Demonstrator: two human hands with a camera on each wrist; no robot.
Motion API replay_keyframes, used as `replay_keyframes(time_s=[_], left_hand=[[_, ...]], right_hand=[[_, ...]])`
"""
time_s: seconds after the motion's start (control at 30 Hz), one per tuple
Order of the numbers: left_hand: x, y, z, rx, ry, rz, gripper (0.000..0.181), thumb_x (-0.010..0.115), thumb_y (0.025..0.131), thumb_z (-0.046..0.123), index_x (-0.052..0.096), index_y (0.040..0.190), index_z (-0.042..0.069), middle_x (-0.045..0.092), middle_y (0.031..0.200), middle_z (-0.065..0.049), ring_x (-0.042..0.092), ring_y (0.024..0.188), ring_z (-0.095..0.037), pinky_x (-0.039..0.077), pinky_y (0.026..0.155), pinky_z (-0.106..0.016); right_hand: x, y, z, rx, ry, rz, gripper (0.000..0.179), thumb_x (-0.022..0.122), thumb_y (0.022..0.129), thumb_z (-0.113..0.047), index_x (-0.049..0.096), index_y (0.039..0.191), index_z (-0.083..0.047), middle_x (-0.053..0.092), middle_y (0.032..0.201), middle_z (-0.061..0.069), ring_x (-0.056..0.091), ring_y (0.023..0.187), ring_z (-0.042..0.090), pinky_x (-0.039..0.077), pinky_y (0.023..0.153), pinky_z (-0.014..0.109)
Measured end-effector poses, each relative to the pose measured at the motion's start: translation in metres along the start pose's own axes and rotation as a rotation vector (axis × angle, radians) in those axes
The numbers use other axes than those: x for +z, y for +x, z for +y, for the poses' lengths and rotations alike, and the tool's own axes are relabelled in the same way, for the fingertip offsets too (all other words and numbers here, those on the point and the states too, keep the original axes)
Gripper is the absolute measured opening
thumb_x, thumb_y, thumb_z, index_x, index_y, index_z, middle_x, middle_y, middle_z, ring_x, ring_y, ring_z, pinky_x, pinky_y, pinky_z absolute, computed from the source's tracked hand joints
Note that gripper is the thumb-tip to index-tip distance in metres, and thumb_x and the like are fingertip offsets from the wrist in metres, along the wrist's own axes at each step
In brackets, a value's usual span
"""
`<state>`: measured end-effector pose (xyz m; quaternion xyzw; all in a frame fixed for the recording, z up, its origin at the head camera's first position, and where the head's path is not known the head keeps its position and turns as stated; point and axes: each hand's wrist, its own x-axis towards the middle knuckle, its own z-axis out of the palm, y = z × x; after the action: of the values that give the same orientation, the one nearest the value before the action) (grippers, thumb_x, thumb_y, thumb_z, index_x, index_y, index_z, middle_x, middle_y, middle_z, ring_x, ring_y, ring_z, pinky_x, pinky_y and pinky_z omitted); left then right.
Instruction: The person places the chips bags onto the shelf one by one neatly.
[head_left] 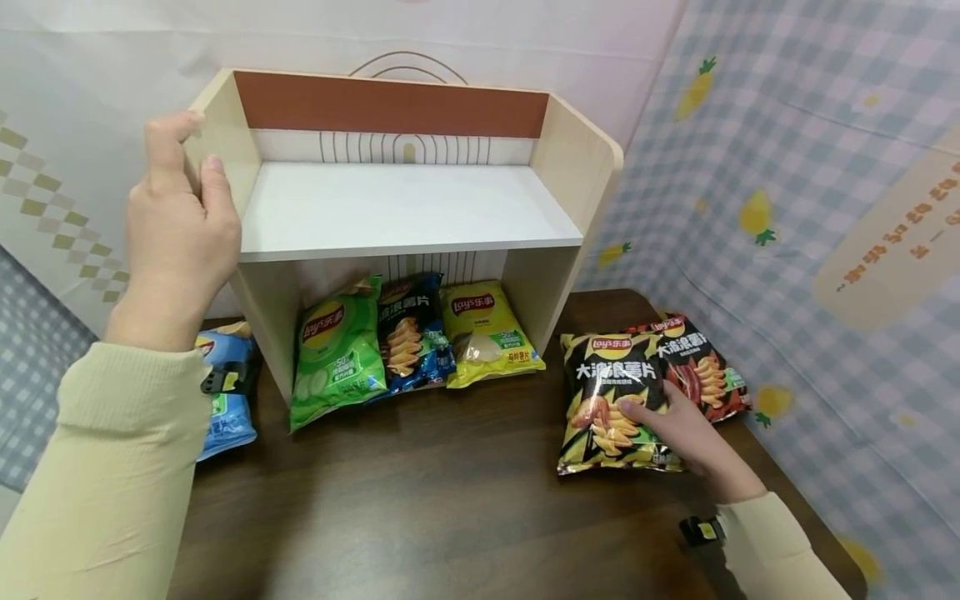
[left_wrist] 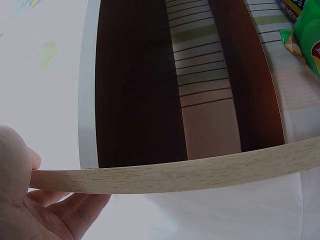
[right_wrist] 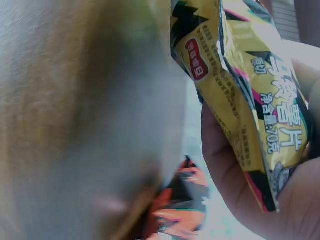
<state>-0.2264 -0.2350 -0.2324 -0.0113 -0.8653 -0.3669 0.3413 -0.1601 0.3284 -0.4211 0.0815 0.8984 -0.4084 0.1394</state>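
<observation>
My left hand (head_left: 180, 221) grips the left side panel of a small wooden shelf (head_left: 420, 208), thumb on the inner face; the left wrist view shows the panel's pale edge (left_wrist: 165, 180) between thumb and fingers. On the right, my right hand (head_left: 693, 429) holds a black and gold bag of potato chips (head_left: 611, 400) by its right side, thumb across the front. In the right wrist view the fingers wrap behind this chip bag (right_wrist: 240, 100). A black and red chip bag (head_left: 701, 367) lies just behind it, partly covered.
Under the shelf board stand a green chip bag (head_left: 337, 350), a dark blue one (head_left: 411, 333) and a yellow one (head_left: 489, 329). A light blue bag (head_left: 228, 392) lies left of the shelf, partly behind my left arm. Patterned cloth (head_left: 750, 167) hangs along the brown table's (head_left: 420, 500) right side.
</observation>
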Motion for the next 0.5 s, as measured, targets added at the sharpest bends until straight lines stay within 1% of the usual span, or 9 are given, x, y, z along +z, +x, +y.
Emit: replay_keyframes(time_s=[0.1, 0.17, 0.23, 0.33, 0.4, 0.47, 0.5], left_hand=[[0.000, -0.001, -0.001, -0.003, -0.002, 0.001, 0.045, 0.030, 0.100, 0.035, 0.030, 0.144, 0.028, 0.051, 0.135, -0.024, 0.054, 0.107, -0.051, 0.037, 0.081, -0.061], [0.000, -0.001, -0.001, -0.004, -0.004, 0.002, 0.045, 0.031, 0.100, 0.035, 0.030, 0.144, 0.028, 0.050, 0.136, -0.024, 0.054, 0.108, -0.050, 0.037, 0.081, -0.062], [0.000, -0.001, -0.001, -0.002, -0.003, 0.003, 0.045, 0.031, 0.100, 0.035, 0.030, 0.144, 0.028, 0.050, 0.136, -0.023, 0.054, 0.109, -0.051, 0.037, 0.082, -0.062], [0.000, -0.001, 0.000, 0.000, -0.002, 0.004, 0.045, 0.031, 0.100, 0.036, 0.030, 0.144, 0.027, 0.050, 0.136, -0.023, 0.053, 0.109, -0.051, 0.037, 0.082, -0.062], [0.000, -0.001, 0.000, 0.001, 0.001, 0.004, 0.045, 0.031, 0.100, 0.036, 0.030, 0.144, 0.026, 0.050, 0.136, -0.024, 0.053, 0.109, -0.051, 0.037, 0.082, -0.063], [0.000, 0.000, 0.000, 0.001, -0.001, 0.004, 0.045, 0.031, 0.100, 0.036, 0.031, 0.143, 0.026, 0.051, 0.135, -0.025, 0.053, 0.109, -0.051, 0.036, 0.081, -0.062], [0.000, 0.000, 0.000, 0.001, -0.002, 0.004, 0.045, 0.031, 0.100, 0.036, 0.031, 0.143, 0.026, 0.051, 0.134, -0.025, 0.053, 0.109, -0.051, 0.036, 0.081, -0.062]], right_hand=[[-0.003, -0.010, -0.008, -0.048, -0.018, 0.019, 0.114, 0.061, 0.087, -0.060, -0.010, 0.151, 0.001, -0.003, 0.154, 0.033, 0.009, 0.138, 0.053, 0.027, 0.100, 0.066], [-0.006, -0.016, -0.015, -0.064, -0.030, 0.032, 0.112, 0.061, 0.087, -0.059, -0.008, 0.151, 0.002, -0.001, 0.154, 0.033, 0.009, 0.138, 0.053, 0.026, 0.101, 0.066], [-0.008, -0.021, -0.020, -0.069, -0.040, 0.044, 0.112, 0.062, 0.087, -0.058, -0.007, 0.151, 0.002, -0.001, 0.155, 0.032, 0.009, 0.138, 0.052, 0.025, 0.101, 0.066], [-0.013, -0.028, -0.026, -0.057, -0.057, 0.063, 0.113, 0.061, 0.086, -0.060, -0.010, 0.151, -0.001, -0.004, 0.156, 0.030, 0.006, 0.139, 0.052, 0.024, 0.101, 0.067], [-0.016, -0.033, -0.028, -0.058, -0.051, 0.079, 0.113, 0.061, 0.086, -0.060, -0.011, 0.151, -0.002, -0.005, 0.156, 0.029, 0.005, 0.139, 0.051, 0.023, 0.101, 0.067], [-0.020, -0.036, -0.029, -0.071, -0.048, 0.097, 0.112, 0.061, 0.087, -0.059, -0.012, 0.151, -0.004, -0.006, 0.156, 0.028, 0.005, 0.140, 0.051, 0.023, 0.100, 0.068], [-0.021, -0.038, -0.030, -0.089, -0.033, 0.105, 0.109, 0.062, 0.088, -0.057, -0.010, 0.152, -0.005, -0.002, 0.157, 0.027, 0.008, 0.140, 0.050, 0.024, 0.100, 0.067]])
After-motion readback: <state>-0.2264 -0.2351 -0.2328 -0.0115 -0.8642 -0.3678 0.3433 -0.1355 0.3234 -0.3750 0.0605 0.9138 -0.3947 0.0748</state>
